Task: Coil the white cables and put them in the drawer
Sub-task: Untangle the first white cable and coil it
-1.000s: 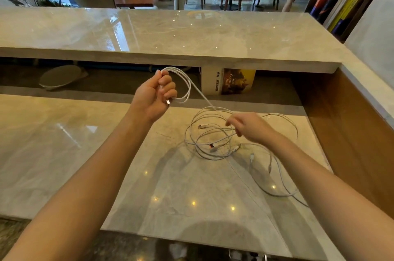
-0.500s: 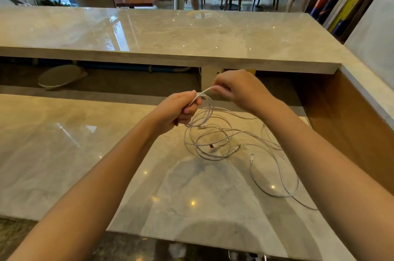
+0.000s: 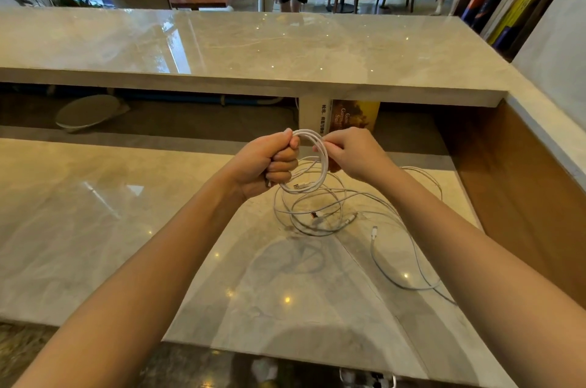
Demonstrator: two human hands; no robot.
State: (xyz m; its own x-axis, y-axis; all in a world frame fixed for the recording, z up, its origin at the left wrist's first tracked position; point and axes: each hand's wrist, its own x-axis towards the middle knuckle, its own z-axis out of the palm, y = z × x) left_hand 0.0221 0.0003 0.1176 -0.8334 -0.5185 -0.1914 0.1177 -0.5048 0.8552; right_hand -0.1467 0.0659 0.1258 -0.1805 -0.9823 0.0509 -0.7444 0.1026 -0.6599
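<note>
White cables (image 3: 317,216) lie mostly in a loose tangle on the lower marble counter (image 3: 95,213), right of the middle, with one long strand trailing toward the near right edge. No drawer is in view.

Above the tangle, the two hands meet. The left hand (image 3: 266,162) is closed in a fist around one side of a small coil (image 3: 323,162), all its fingers curled tight on the gathered turns. The right hand (image 3: 352,150) pinches the coil's top between thumb and forefinger (image 3: 326,142), with the other fingers bent loosely behind.

A second ago the left hand held a single open loop higher up and to the left, while the right hand reached down into the pile. Since then the right hand has come up with slack and laid it onto the loop, so the coil now shows several turns, and the left hand has dropped closer to the tangle.

This looks like the winding of the first cable, well under way but unfinished, since strands still run from the coil down into the heap. A loose connector (image 3: 375,228) rests on the counter, apart from both hands.
</note>
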